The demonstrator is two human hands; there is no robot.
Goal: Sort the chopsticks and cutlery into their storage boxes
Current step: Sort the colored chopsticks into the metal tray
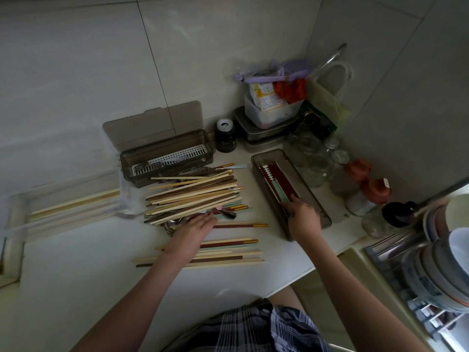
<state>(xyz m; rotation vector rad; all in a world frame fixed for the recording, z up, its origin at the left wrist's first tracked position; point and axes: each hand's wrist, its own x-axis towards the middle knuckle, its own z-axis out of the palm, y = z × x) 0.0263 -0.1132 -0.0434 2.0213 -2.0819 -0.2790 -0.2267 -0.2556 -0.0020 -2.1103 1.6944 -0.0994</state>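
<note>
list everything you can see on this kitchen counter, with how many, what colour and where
Chopstick pile: many, tan, brown, mint, counter centre.
Sorted chopsticks: about ten, tan, red, mint, near edge.
Lidded box: one, smoky grey, open, behind pile.
Right box: one, smoky grey, holds red and mint chopsticks.
Clear tray: one, holds pale chopsticks, far left.
Spoons: a few, metal, under pile.
Dark jar: one, by wall.
Glass jars: several, clear, corner.
Bowls: stacked, white, rack at right.
Left hand: on pile's near edge.
Right hand: inside right box.
</note>
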